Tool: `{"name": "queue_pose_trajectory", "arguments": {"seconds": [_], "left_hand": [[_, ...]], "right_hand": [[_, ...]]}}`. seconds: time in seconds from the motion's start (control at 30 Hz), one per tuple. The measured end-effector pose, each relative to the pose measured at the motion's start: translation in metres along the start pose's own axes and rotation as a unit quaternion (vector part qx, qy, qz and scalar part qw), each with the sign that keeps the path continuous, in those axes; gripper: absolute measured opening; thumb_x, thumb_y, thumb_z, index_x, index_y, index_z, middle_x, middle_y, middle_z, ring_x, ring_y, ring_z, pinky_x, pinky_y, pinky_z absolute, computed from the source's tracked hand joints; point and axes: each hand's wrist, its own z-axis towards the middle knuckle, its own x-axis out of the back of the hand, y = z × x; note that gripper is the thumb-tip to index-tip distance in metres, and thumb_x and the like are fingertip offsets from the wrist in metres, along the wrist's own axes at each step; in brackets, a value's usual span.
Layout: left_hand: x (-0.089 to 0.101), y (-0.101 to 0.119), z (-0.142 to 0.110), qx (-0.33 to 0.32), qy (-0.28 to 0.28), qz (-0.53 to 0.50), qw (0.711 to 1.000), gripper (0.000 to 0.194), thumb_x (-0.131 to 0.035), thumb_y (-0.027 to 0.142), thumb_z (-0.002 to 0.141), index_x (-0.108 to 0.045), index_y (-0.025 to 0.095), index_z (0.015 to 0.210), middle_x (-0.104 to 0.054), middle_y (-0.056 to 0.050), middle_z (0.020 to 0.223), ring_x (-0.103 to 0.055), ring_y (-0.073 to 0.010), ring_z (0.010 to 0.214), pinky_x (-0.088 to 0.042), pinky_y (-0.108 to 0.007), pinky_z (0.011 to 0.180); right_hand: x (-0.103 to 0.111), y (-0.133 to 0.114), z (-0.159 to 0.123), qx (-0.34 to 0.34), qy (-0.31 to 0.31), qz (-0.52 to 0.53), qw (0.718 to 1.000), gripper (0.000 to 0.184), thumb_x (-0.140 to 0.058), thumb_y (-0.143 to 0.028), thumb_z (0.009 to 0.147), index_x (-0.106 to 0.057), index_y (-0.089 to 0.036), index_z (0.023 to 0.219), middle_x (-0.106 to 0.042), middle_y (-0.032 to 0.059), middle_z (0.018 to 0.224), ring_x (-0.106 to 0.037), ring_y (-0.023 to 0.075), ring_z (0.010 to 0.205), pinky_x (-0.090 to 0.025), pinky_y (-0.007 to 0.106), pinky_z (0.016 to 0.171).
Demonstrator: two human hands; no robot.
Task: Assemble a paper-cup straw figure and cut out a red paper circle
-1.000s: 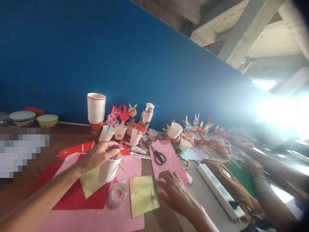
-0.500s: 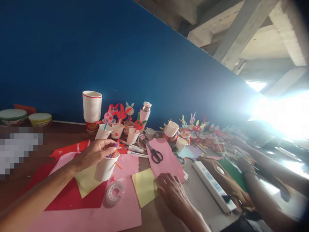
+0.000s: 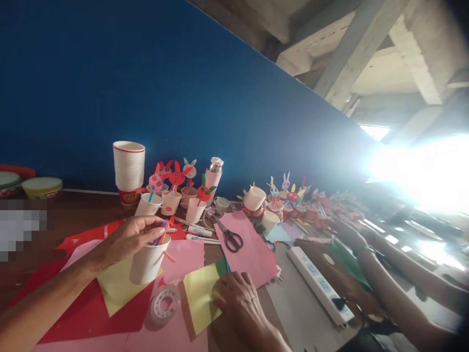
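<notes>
Pink thermos flask [image 3: 212,180], standing near blue wall [image 3: 183,88]; white power strip [image 3: 318,283], black plug [image 3: 340,304] at near end; two round tubs [image 3: 42,185], far left.

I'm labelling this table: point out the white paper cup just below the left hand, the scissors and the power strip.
White paper cup [image 3: 147,265]: head view, outer wall.
Scissors [image 3: 227,233]: head view, near where blades meet handles.
Power strip [image 3: 319,284]: head view, middle of top face.

The dark brown desk [image 3: 84,201] carries a tall stack of white paper cups [image 3: 129,168] and a round yellow tub [image 3: 43,187].
</notes>
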Motion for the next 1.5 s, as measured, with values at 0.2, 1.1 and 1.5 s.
{"name": "queue_pose_trajectory", "arguments": {"seconds": [0.2, 1.1, 1.5], "left_hand": [[0.009, 0.000, 0.000, -0.008, -0.025, 0.005, 1.000, 0.033, -0.061, 0.043, 0.074, -0.064, 0.016, 0.092, -0.068, -0.002, 0.075, -0.061, -0.0194, 0.071, -0.044, -0.024, 0.062], [0.054, 0.006, 0.000, 0.015, -0.009, 0.151, 0.988, 0.013, -0.056, 0.029, 0.074, -0.052, 0.018, 0.069, -0.067, 0.002, 0.064, -0.060, -0.0179, 0.063, -0.039, -0.023, 0.056], [0.071, 0.010, -0.001, 0.022, -0.001, 0.169, 0.985, 0.011, -0.053, 0.027, 0.076, -0.055, 0.017, 0.074, -0.063, 0.002, 0.070, -0.055, -0.0165, 0.067, -0.037, -0.024, 0.060]], "right_hand": [[0.012, -0.003, 0.012, -0.006, -0.017, 0.055, 0.998, 0.035, -0.068, -0.021, 0.077, -0.054, -0.027, 0.109, -0.057, 0.0019, 0.110, -0.051, 0.0221, 0.097, -0.035, 0.033, 0.084], [0.032, 0.009, 0.070, 0.069, -0.144, 0.159, 0.974, 0.021, -0.067, -0.008, 0.067, -0.059, -0.021, 0.081, -0.063, -0.0024, 0.085, -0.058, 0.0150, 0.081, -0.040, 0.021, 0.069], [0.043, 0.014, 0.118, -0.048, -0.087, 0.003, 0.995, 0.018, -0.059, -0.018, 0.078, -0.060, -0.018, 0.096, -0.066, 0.0069, 0.088, -0.060, 0.0255, 0.084, -0.038, 0.033, 0.071]]}}
